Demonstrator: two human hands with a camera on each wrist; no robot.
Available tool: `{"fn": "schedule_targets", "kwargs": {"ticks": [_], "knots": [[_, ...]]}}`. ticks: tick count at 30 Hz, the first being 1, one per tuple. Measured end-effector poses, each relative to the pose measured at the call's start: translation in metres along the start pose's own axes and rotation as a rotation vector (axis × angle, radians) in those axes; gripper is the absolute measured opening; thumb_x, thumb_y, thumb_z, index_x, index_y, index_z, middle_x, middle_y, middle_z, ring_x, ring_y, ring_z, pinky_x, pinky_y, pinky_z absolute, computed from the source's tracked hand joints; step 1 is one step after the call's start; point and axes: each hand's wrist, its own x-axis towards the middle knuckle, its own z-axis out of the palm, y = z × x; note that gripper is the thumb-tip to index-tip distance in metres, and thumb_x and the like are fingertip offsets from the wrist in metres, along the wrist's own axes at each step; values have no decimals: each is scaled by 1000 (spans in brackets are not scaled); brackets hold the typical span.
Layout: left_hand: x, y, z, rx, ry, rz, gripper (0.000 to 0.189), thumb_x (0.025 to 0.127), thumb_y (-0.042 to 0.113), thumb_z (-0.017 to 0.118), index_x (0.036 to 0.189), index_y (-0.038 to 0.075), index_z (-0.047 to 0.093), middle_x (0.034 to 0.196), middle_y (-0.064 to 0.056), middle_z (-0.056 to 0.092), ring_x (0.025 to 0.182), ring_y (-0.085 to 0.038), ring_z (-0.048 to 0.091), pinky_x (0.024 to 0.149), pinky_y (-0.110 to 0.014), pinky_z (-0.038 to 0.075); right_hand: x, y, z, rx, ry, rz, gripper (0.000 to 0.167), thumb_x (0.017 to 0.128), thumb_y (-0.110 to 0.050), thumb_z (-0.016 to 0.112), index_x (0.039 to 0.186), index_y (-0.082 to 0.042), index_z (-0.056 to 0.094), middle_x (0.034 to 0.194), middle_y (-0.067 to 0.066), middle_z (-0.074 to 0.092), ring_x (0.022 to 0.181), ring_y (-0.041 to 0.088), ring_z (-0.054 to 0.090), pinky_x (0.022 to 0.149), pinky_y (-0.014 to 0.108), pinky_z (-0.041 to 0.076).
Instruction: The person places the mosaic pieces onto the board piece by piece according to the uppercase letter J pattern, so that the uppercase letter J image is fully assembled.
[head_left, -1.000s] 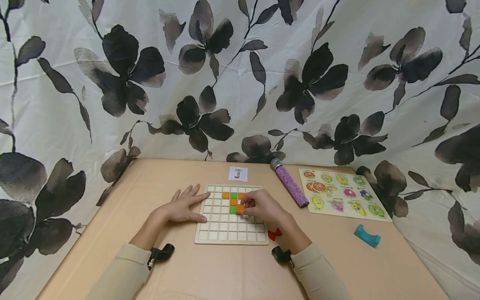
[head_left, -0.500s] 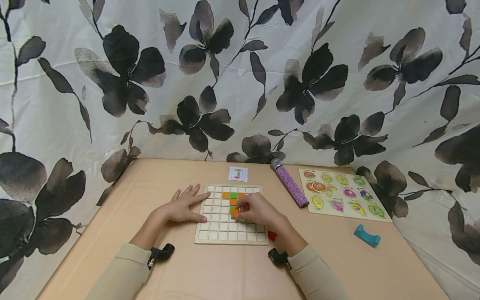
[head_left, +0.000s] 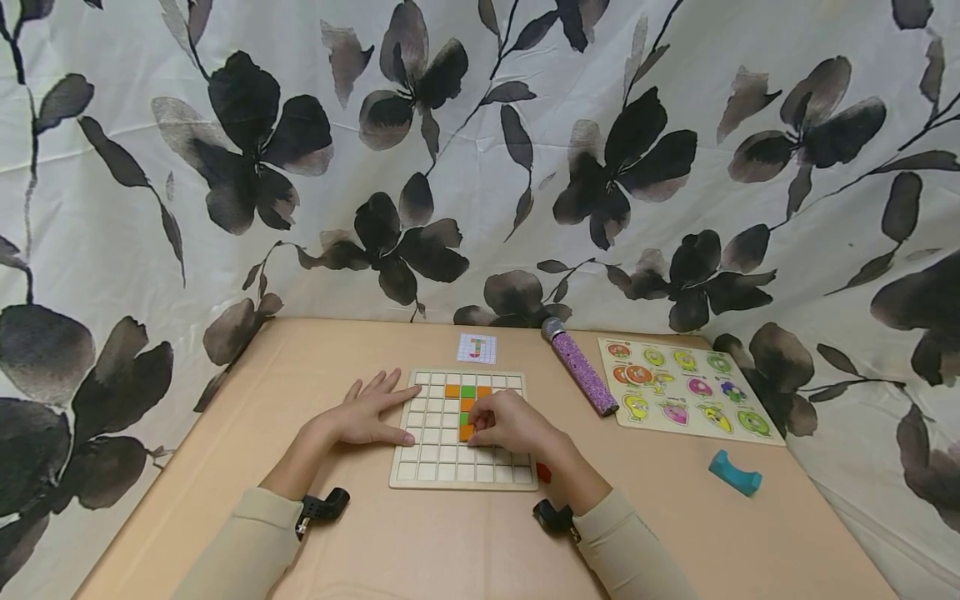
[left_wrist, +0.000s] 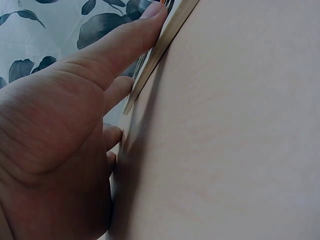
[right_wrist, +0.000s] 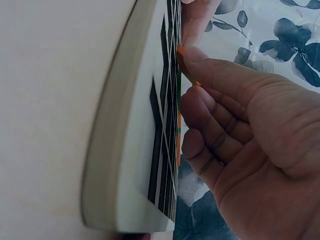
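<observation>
A pale wooden grid board [head_left: 427,475] lies on the table, with orange and green square tiles set in its upper middle squares. My right hand [head_left: 513,423] is over the board, its thumb and fingertips pinching an orange tile [head_left: 466,433] just below a green tile [head_left: 463,418]. In the right wrist view that orange tile [right_wrist: 186,64] stands tilted under the thumb, close to the grid. My left hand [head_left: 365,414] rests at the board's left edge, fingers spread. Its thumb [left_wrist: 135,37] lies over the wooden rim in the left wrist view.
Behind the board lies a small card [head_left: 476,348] printed with a coloured pattern. A glittery purple microphone [head_left: 581,367], a fruit picture board [head_left: 690,390] and a teal curved block [head_left: 735,472] are to the right. A red piece [head_left: 543,472] shows partly beside the right wrist.
My right hand has carried the orange tile down and left, from beside the green tile to the square below it. My left hand has stayed in place.
</observation>
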Motion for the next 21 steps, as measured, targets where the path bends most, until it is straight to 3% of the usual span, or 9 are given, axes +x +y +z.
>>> {"fn": "schedule_targets", "kwargs": {"ticks": [21], "knots": [[0,-2,1,-4,3,0,98,82,66,78,163,28,38,175,-21,6,161,-48,-3,123,-72,-8,2,4,3,-15,-36,28,18,83,-19,90,93,-12,77,74,-7,65,68,7,57,62,20,50]]}}
